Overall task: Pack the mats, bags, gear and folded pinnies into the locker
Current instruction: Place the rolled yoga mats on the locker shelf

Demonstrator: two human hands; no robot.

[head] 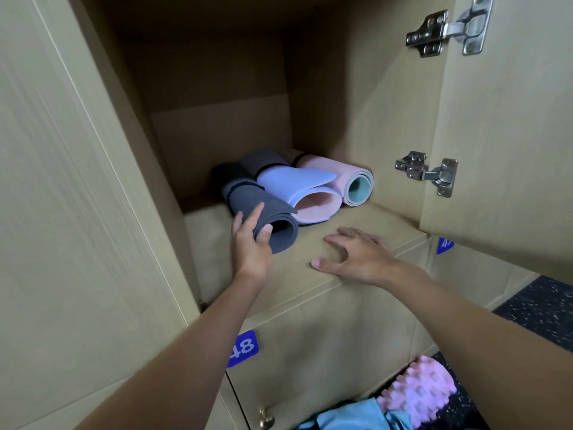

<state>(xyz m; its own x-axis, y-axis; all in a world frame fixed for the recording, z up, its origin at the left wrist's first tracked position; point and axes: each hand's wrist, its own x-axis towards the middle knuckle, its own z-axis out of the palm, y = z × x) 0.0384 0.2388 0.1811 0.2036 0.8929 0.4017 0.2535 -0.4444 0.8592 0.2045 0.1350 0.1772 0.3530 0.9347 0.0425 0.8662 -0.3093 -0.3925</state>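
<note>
My left forearm (192, 352), coming in from about seven o'clock, and my right forearm (465, 311), from about four o'clock, are bare all the way to the picture's edge. My left hand (251, 246) and right hand (359, 256) are bare as well, with slim fingers. The right thumbnail (315, 262), at that hand's nine o'clock, is trimmed short and plain.

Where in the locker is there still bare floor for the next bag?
Bare shelf floor lies front right, between the pink mat and right wall, by the right hand; a strip left of the grey mat. Middle is crowded.
</note>
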